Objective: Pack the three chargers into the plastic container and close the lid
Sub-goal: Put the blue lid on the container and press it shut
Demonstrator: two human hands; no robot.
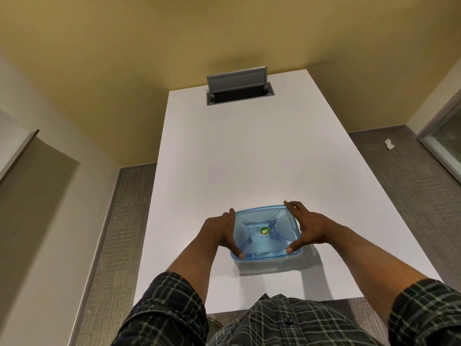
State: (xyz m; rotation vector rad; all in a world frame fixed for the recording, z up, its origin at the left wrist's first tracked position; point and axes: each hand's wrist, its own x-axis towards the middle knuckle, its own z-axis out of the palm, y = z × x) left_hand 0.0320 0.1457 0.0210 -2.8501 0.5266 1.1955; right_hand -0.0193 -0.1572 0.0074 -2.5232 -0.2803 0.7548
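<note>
White tabletop [224, 156] fills the middle of the view, with grey carpet on either side and a yellow wall beyond. Nearest the camera are plaid sleeves [169, 310] and two bare forearms reaching forward. The left hand [223, 232] holds the left side of the blue lid [265, 233], thumb pressing on the near left corner and fingers along the left edge. The right hand [310, 229] mirrors it, thumb on the near right corner, fingers reaching to the far right corner. Both hands form a grip clamped around the lid, which sits on the plastic container [272, 258] near the front edge of the tabletop. A small round sticker [265, 231] marks the lid's centre.

No chargers lie loose on the tabletop; whether all three are inside cannot be told through the tinted lid. The job looks close to done, with only the sealing left. The risks lie there: uneven thumb pressure could leave a corner unseated, most likely at the far edge where little is pressing. A cable caught under the rim would also stop the lid closing. Hard downward force near the front edge might slide the container toward the person.

Farther off, an open grey cable hatch [239, 92] is set into the tabletop's far end, and a white scrap [389, 144] lies on the carpet at right.
</note>
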